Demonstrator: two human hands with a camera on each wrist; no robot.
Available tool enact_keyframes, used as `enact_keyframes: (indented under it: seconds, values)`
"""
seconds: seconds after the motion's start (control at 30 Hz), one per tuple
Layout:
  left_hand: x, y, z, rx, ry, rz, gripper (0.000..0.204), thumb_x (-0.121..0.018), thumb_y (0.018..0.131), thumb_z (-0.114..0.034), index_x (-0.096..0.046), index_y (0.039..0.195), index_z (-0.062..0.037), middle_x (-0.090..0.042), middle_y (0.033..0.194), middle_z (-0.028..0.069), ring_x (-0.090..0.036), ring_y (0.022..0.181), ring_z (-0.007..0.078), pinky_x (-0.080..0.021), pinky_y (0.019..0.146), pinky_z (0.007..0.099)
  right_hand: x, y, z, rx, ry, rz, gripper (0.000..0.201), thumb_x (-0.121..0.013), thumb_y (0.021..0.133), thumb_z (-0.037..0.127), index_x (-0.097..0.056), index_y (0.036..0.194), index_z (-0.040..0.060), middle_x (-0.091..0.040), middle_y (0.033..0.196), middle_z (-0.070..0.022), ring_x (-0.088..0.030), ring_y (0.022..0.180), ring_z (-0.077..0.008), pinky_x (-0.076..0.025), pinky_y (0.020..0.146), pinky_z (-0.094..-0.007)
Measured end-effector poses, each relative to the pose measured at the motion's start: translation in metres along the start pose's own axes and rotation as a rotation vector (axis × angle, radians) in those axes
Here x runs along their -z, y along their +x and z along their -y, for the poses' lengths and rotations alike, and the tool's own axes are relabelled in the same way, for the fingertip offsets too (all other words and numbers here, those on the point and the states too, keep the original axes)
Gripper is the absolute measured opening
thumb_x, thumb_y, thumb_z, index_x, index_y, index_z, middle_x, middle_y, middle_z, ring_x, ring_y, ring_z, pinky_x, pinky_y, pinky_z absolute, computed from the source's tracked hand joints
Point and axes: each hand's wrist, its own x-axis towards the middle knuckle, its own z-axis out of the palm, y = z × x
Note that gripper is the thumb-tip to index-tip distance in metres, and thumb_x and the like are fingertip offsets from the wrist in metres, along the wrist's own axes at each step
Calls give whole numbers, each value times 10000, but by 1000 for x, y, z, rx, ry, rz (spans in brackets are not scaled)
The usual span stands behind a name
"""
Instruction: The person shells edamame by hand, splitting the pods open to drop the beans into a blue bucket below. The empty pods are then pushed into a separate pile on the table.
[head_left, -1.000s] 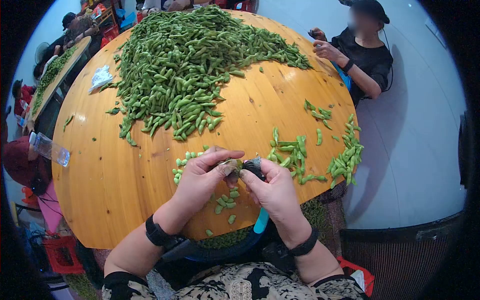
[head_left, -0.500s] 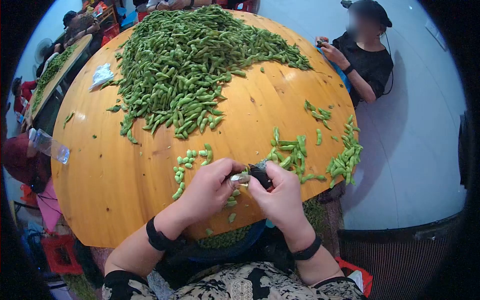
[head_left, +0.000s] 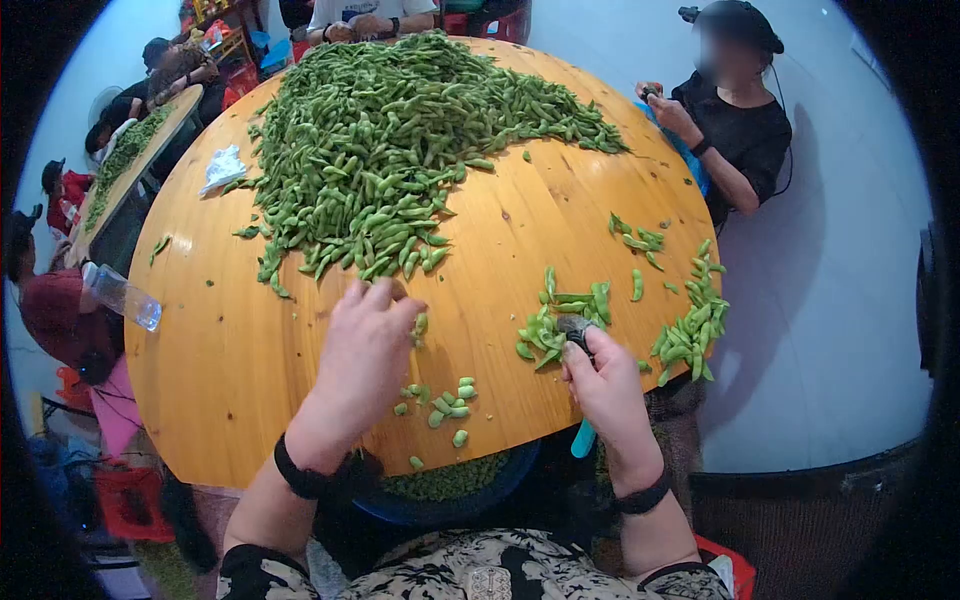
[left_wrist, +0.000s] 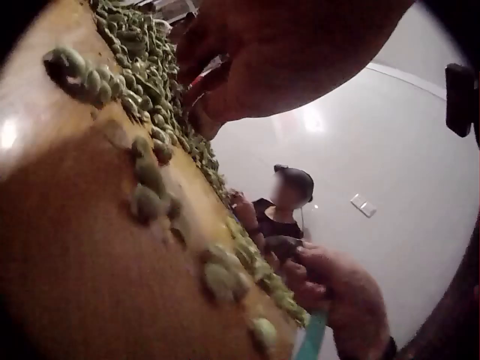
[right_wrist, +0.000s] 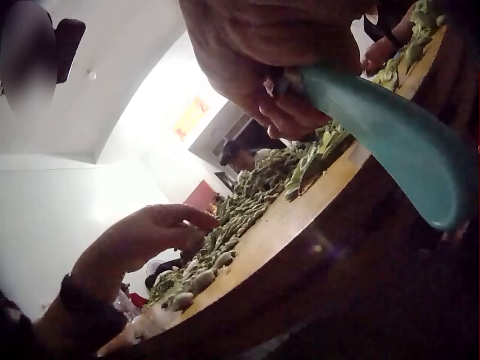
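In the head view my left hand reaches over the table with its fingers loosely bent, the fingertips right at the near edge of a big heap of green soybean pods. My right hand grips a teal-handled tool; its dark end pokes out by the thumb, above a small pile of pods. From the right wrist view, the teal handle sticks out below the palm. Shelled beans lie near the table edge between my wrists.
More pods lie along the right rim of the round wooden table. A basin of beans is below the near edge. At the left are a plastic bottle and crumpled white tissue. A person sits across at the right.
My hands, earlier together over a pod, have parted. The left has gone forward to the heap; the right has moved right with the tool. The head view has tilted up slightly.
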Motion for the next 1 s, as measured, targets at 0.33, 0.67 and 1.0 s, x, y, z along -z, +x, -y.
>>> enact_keyframes:
  seconds: [0.33,0.67,1.0]
  values:
    - [-19,18,25,-47,8,167,174,-580,744,-14,-606,913,-42,-566,929,115,-540,934,318,-453,819,406,-10,-7,6,-14,113,159,207,-510,907,61,-588,1090,5,-530,697,25,-460,566,-18,-386,496,-189]
    - [-18,16,27,-26,-125,204,205,-589,760,-32,-551,961,-34,-559,909,148,-582,861,351,-488,723,420,-45,9,12,-16,143,331,204,-479,927,72,-573,1094,3,-559,698,6,-498,516,-31,-407,463,-190]
    - [-29,4,15,-7,-586,104,341,-593,815,13,-606,1152,-29,-597,804,131,-611,714,303,-495,658,347,-55,16,21,-156,300,365,210,-480,917,77,-585,1072,-18,-575,705,5,-515,521,-46,-426,473,-203]
